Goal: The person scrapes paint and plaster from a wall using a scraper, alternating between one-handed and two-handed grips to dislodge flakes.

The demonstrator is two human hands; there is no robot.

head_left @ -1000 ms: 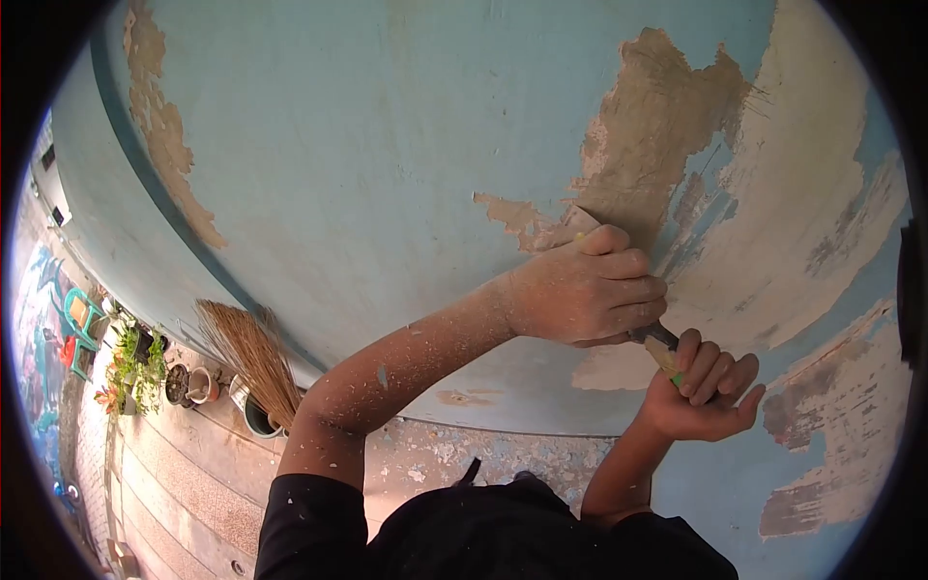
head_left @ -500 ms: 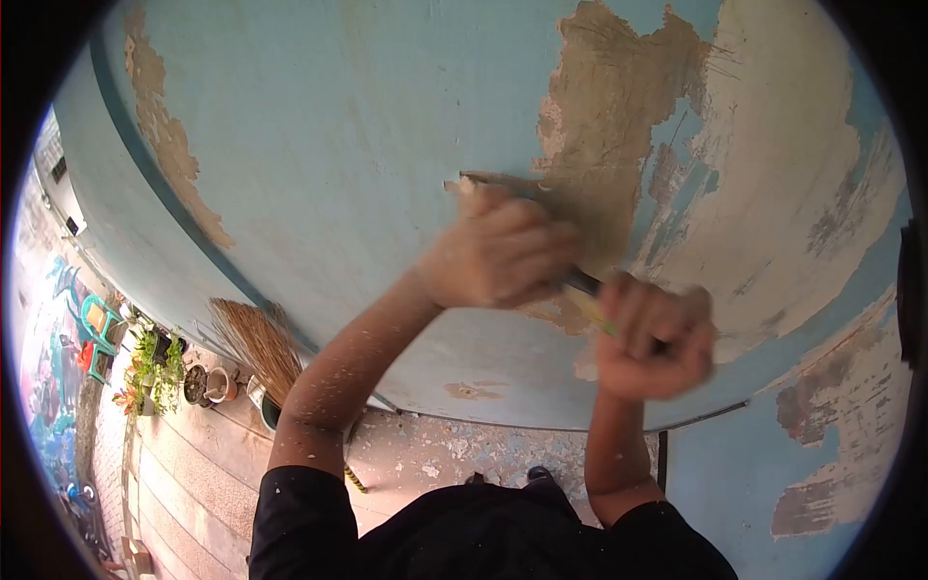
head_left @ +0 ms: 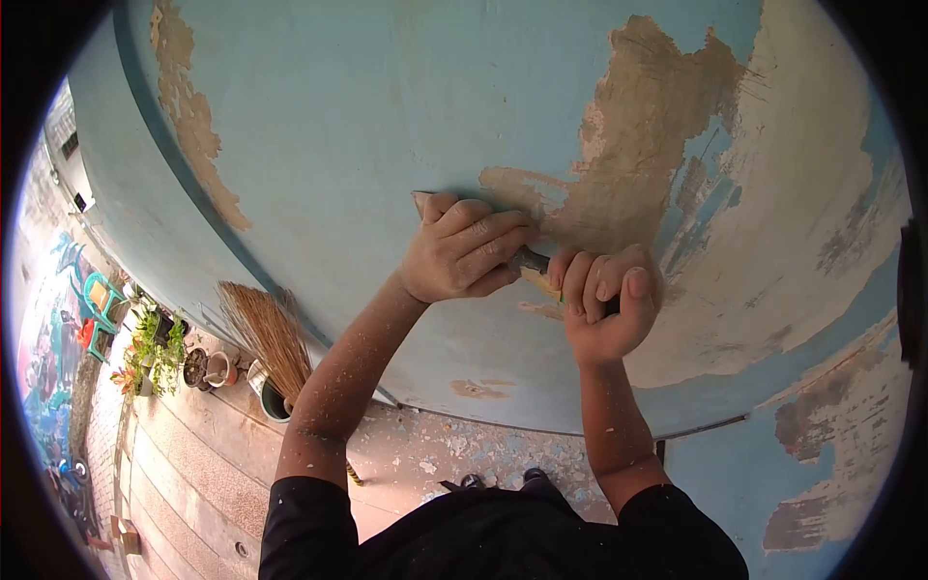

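Observation:
Both my hands grip a scraper (head_left: 530, 261) pressed flat against a light blue painted wall (head_left: 367, 126). My left hand (head_left: 464, 248) covers the blade end, its fingers curled over it, with the blade tip showing at the thumb. My right hand (head_left: 607, 300) is closed round the handle just to the right. Right of the hands lies a large scraped patch (head_left: 648, 126) of bare brown plaster and whitish undercoat. Both forearms are speckled with paint flakes.
A straw broom (head_left: 266, 338) stands in a bucket at the wall's foot, beside small pots and potted plants (head_left: 155, 353). Paint chips litter the paved floor (head_left: 435, 454). A teal plastic chair (head_left: 97, 300) sits far left. Another bare strip (head_left: 198, 126) runs down the wall upper left.
Both hands and the scraper have slid leftward and up along the wall from the patch's edge; a narrow strip of newly bared plaster trails right of the left hand.

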